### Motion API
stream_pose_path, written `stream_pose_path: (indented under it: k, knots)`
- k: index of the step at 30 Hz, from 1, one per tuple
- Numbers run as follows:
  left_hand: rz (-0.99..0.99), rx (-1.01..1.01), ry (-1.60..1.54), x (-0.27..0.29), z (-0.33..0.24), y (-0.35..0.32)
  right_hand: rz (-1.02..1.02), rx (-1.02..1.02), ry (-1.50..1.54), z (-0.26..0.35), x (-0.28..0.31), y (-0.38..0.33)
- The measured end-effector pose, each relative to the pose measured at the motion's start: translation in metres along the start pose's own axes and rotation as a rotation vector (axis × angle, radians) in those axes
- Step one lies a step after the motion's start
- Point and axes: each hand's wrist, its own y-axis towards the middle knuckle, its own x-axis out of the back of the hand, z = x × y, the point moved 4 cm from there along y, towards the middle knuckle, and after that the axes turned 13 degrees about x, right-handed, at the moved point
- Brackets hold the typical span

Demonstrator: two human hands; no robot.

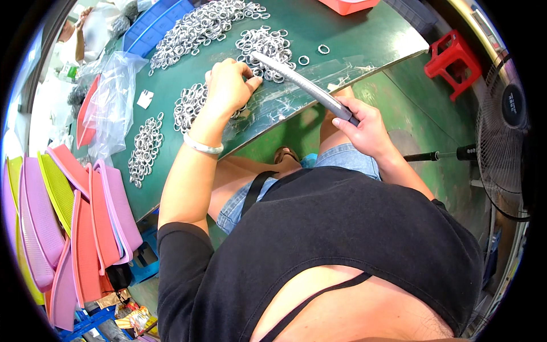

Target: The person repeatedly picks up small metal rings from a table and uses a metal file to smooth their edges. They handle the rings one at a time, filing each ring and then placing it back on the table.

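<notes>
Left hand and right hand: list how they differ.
The left hand is among ring piles; the right hand is beyond the table's edge. The right hand grips a grey rod; the left hand grips no rod. The left hand's wrist wears a pale bangle; the right hand's is bare. Both hands are ungloved.

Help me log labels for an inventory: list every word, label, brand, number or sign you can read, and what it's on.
Nothing here can be read.
Fan hub: pale markings, too small to read.
Long grey tool in the right hand: no lettering can be made out.
</notes>
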Motion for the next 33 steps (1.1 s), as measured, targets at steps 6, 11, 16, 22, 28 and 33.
stream_pose_path:
  k: [6,11,16,22,28,33]
  knots:
    - [-0.073,0.078,-0.145,-0.011,0.005,0.007,0.006,-0.001,-0.008,-0.005,0.001,0.001]
    - [0.203,0.269,-0.906,-0.005,0.016,0.006,0.010,0.003,0.016,-0.003,-0.001,0.002]
    - [0.401,0.128,-1.467,0.004,0.012,-0.001,0.031,0.049,0.040,0.003,-0.003,0.002]
    - [0.344,0.011,-1.439,0.008,0.009,-0.010,0.043,0.093,-0.019,0.009,-0.001,0.002]
    - [0.429,0.019,-1.443,0.002,-0.021,-0.038,0.053,0.199,-0.063,0.023,-0.003,0.007]
    - [0.401,0.060,-1.570,-0.010,-0.023,-0.049,0.016,0.315,-0.187,0.027,-0.005,0.011]
